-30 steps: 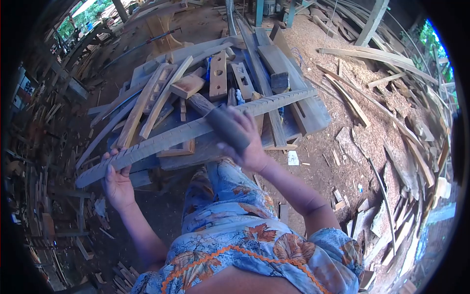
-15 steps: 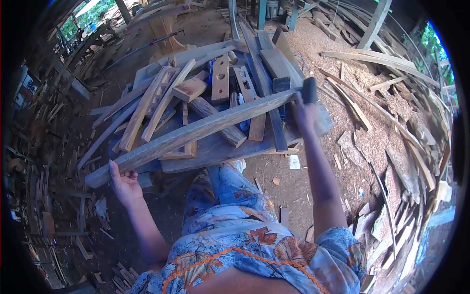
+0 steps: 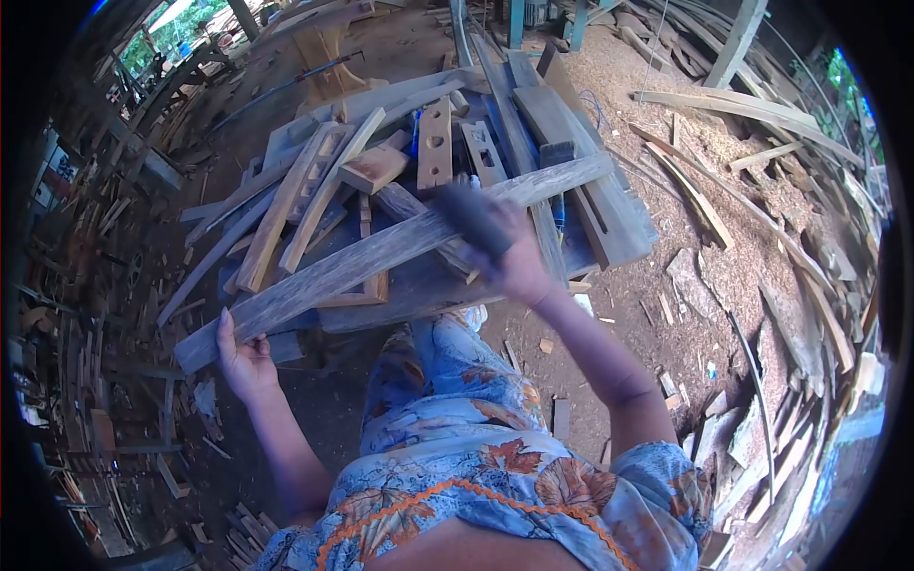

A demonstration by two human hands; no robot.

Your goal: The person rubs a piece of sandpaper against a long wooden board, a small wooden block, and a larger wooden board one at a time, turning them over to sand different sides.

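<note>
Pulled back from far right end to mid-length of long plank [image 3: 362,259]: right hand [image 3: 522,268], fingers wrapped round dark block [image 3: 473,217], block pressed on plank. Left hand [image 3: 246,362] fingers curled on near left end. Plank slanted across offcuts [image 3: 433,143] on counter [image 3: 414,300].

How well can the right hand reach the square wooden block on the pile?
Probably yes: the right hand is at the long plank, near the square block, and nothing rises above the pile between them. However, it grips a dark block.
</note>
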